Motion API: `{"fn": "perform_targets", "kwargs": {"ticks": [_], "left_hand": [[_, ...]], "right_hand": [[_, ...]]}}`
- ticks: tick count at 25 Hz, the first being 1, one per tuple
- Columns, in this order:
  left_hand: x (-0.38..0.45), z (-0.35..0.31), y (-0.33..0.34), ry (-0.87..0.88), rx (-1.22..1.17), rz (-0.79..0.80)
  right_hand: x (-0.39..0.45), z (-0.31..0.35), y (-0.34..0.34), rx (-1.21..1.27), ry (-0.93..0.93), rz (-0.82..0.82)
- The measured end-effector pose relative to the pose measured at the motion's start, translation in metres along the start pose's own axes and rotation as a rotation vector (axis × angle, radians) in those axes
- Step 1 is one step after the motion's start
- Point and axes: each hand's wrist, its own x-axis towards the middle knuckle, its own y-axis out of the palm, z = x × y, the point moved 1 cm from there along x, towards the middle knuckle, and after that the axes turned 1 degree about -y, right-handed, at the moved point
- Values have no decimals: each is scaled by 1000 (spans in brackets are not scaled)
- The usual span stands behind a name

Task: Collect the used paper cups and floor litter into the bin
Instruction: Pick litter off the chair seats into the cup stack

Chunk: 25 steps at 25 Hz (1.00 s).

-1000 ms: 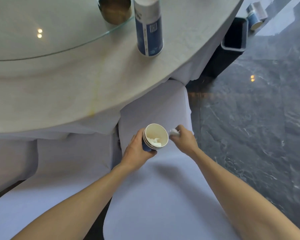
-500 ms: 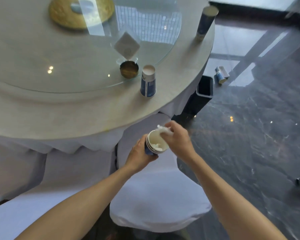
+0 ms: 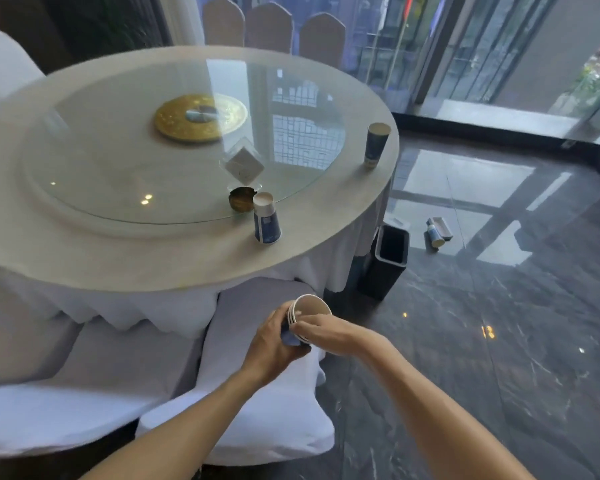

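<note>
My left hand grips a stack of nested blue-and-white paper cups over a white-covered chair. My right hand lies across the stack's side and rim, fingers closed on it. Two more blue paper cups stand on the round table: one near the front edge, one at the far right edge. A dark rectangular bin stands on the floor beside the table's skirt. Beyond it on the floor lie a tipped cup and a small box.
The round table carries a glass turntable, a gold centre disc, a small brass pot and a clear napkin holder. White-covered chairs ring the table. Glossy dark stone floor spreads to the right.
The view has lifted from the chair seat to the whole table and floor. My right hand, which held a white scrap at the rim, now rests on the stack with no scrap visible.
</note>
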Motion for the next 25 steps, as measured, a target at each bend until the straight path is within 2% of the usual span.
{"fn": "perform_targets", "kwargs": {"ticks": [4, 8, 15, 20, 25], "left_hand": [[-27, -12, 22, -39, 16, -116], [-33, -5, 16, -116, -38, -214], [15, 28, -10, -161, -199, -361], [42, 47, -19, -194, -246, -470], [50, 63, -28, -268, -280, -527]], "right_hand": [[-13, -14, -2, 17, 4, 103], [-13, 5, -7, -100, -56, 142], [24, 38, -46, -259, -247, 48], [63, 65, -95, -297, -383, -94], [109, 97, -127, -516, -475, -237]]}}
